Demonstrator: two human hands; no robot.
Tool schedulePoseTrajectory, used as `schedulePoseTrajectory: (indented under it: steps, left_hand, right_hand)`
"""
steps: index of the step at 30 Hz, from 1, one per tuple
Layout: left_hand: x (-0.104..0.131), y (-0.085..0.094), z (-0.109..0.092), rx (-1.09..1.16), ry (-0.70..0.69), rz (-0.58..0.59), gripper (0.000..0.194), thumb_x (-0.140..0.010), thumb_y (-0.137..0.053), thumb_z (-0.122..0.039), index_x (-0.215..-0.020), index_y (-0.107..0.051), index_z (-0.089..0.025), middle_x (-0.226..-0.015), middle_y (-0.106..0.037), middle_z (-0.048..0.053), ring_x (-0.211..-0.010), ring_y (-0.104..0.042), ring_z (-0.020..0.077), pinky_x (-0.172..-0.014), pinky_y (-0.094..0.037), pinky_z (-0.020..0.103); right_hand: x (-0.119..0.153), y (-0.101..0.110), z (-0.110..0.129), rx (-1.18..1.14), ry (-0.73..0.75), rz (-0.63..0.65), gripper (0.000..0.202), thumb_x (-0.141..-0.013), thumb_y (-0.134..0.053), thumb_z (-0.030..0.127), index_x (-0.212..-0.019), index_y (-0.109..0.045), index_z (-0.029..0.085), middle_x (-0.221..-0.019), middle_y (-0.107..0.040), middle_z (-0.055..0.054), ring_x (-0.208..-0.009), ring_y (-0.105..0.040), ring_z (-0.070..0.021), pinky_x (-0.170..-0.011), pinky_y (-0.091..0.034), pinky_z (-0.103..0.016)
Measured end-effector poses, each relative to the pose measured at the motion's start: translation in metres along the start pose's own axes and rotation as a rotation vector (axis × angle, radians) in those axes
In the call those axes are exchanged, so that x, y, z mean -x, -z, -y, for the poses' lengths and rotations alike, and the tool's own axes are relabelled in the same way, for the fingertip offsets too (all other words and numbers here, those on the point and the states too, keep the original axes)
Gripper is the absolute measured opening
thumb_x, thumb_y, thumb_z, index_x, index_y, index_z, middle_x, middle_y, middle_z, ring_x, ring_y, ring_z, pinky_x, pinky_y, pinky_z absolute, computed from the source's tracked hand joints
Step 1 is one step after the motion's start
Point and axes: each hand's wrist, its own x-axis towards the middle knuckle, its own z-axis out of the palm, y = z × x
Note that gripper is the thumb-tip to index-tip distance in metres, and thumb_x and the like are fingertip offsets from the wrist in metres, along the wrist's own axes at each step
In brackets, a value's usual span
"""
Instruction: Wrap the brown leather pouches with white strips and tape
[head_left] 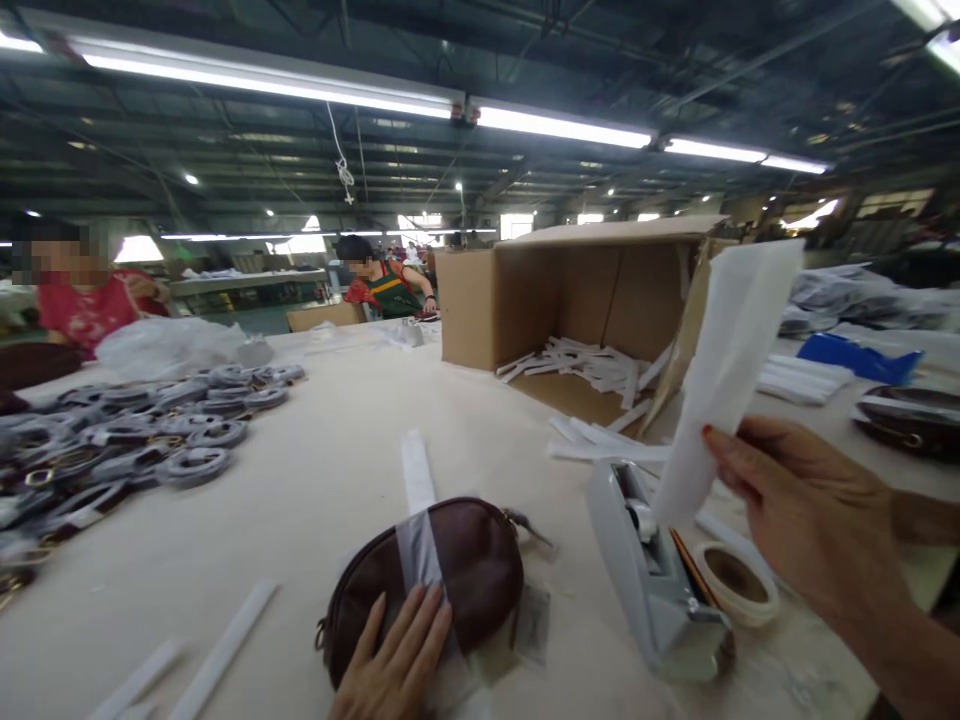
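A dark brown oval bag point(480, 560) lies on the pale table, with a white strip point(417, 470) running under or across its middle. My left hand point(397, 650) rests on the bag's lower front, fingers spread over the strip. Raised at the right, my right hand point(810, 510) pinches a wide white sheet point(731, 350) between thumb and fingers. Below that sheet stands a grey tape dispenser point(652, 590), and a tape roll point(735, 582) lies beside it.
An open cardboard box point(469, 310) holding white strips point(585, 362) stands behind. Grey wrapped straps point(195, 465) are heaped at the left. Another brown bag point(911, 425) lies far right. Loose strips point(225, 650) lie front left. Two people point(94, 300) point(390, 285) are across the table.
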Motion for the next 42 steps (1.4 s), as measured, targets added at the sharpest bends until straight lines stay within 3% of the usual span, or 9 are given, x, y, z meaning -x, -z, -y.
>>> schedulePoseTrajectory:
  steps: [5, 11, 15, 21, 31, 35, 37, 38, 42]
  left_hand:
    - [0.002, 0.0, 0.005, 0.079, 0.062, 0.07, 0.067, -0.073, -0.033, 0.003, -0.136, -0.036, -0.017, -0.138, -0.044, 0.002, -0.131, -0.036, 0.0141, -0.112, -0.027, 0.034]
    - [-0.008, 0.005, 0.02, 0.281, 0.058, 0.164, 0.077, -0.076, -0.035, -0.003, -0.144, -0.003, -0.02, -0.135, -0.047, 0.002, -0.12, -0.05, 0.0157, -0.093, -0.048, 0.033]
    - [-0.013, 0.012, 0.026, 0.321, 0.035, 0.234, 0.08, -0.087, -0.051, -0.04, -0.143, 0.002, -0.021, -0.136, -0.045, 0.006, -0.121, -0.05, 0.0198, -0.092, -0.049, 0.034]
    - [-0.003, 0.005, 0.023, 0.319, 0.021, 0.248, 0.093, -0.079, -0.054, -0.06, -0.144, -0.003, -0.017, -0.138, -0.042, 0.011, -0.125, -0.045, 0.0234, -0.097, -0.045, 0.037]
    - [0.006, -0.008, 0.013, 0.182, 0.029, 0.161, 0.065, -0.088, -0.046, -0.04, -0.142, -0.02, -0.014, -0.14, -0.042, 0.008, -0.129, -0.039, 0.0219, -0.102, -0.037, 0.038]
    - [-0.005, 0.005, 0.012, 0.055, 0.011, 0.113, 0.049, -0.094, -0.033, -0.036, -0.137, -0.033, -0.012, -0.138, -0.045, 0.005, -0.125, -0.043, 0.0187, -0.098, -0.038, 0.035]
    - [-0.009, 0.008, 0.011, 0.021, 0.019, 0.099, 0.047, -0.095, -0.028, -0.035, -0.135, -0.037, -0.012, -0.137, -0.046, 0.004, -0.125, -0.043, 0.0189, -0.097, -0.037, 0.036]
    - [-0.009, 0.009, 0.01, 0.015, 0.021, 0.092, 0.047, -0.095, -0.026, -0.036, -0.134, -0.038, -0.012, -0.136, -0.047, 0.003, -0.125, -0.044, 0.0191, -0.097, -0.036, 0.037]
    - [-0.008, 0.008, 0.007, 0.041, 0.049, 0.073, 0.047, -0.095, -0.029, -0.038, -0.133, -0.04, -0.012, -0.135, -0.048, 0.004, -0.125, -0.043, 0.0197, -0.105, -0.028, 0.039]
  right_hand:
    - [0.123, -0.042, 0.0, -0.385, -0.745, 0.603, 0.041, -0.065, -0.072, 0.05, -0.079, -0.059, 0.013, -0.058, -0.057, 0.0, -0.048, -0.052, -0.011, -0.041, -0.042, -0.018]
    - [0.193, -0.091, -0.038, -0.447, -1.183, 0.523, 0.035, -0.055, -0.073, 0.033, -0.077, -0.053, 0.013, -0.066, -0.063, -0.003, -0.055, -0.061, -0.0121, -0.047, -0.047, -0.017]
    - [0.201, -0.118, -0.032, -0.507, -1.207, 0.535, 0.025, -0.057, -0.068, 0.026, -0.074, -0.057, 0.01, -0.063, -0.062, -0.005, -0.051, -0.058, -0.0099, -0.045, -0.045, -0.014]
    - [0.209, -0.132, -0.037, -0.449, -1.19, 0.654, 0.014, -0.056, -0.059, 0.019, -0.063, -0.061, 0.007, -0.053, -0.061, -0.007, -0.039, -0.052, -0.0092, -0.038, -0.04, -0.015]
    - [0.203, -0.131, -0.044, -0.42, -1.171, 0.776, 0.026, -0.05, -0.067, 0.03, -0.067, -0.06, 0.011, -0.062, -0.064, -0.006, -0.048, -0.057, -0.0126, -0.04, -0.039, -0.017]
    - [0.199, -0.114, -0.047, -0.261, -1.234, 0.908, 0.026, -0.067, -0.063, 0.035, -0.079, -0.056, 0.013, -0.069, -0.064, -0.005, -0.051, -0.06, -0.0135, -0.042, -0.042, -0.018]
    - [0.196, -0.097, -0.053, -0.104, -1.094, 1.005, 0.017, -0.075, -0.055, 0.031, -0.078, -0.054, 0.014, -0.066, -0.062, -0.004, -0.049, -0.059, -0.0145, -0.04, -0.04, -0.019]
    - [0.192, -0.088, -0.057, -0.032, -0.882, 1.028, 0.013, -0.078, -0.053, 0.028, -0.077, -0.054, 0.015, -0.065, -0.062, -0.004, -0.051, -0.06, -0.0156, -0.042, -0.042, -0.021]
    - [0.163, -0.067, -0.068, 0.23, 0.439, 0.818, 0.025, -0.087, -0.048, 0.017, -0.108, -0.06, 0.016, -0.105, -0.063, -0.013, -0.1, -0.058, -0.0281, -0.084, -0.049, -0.046]
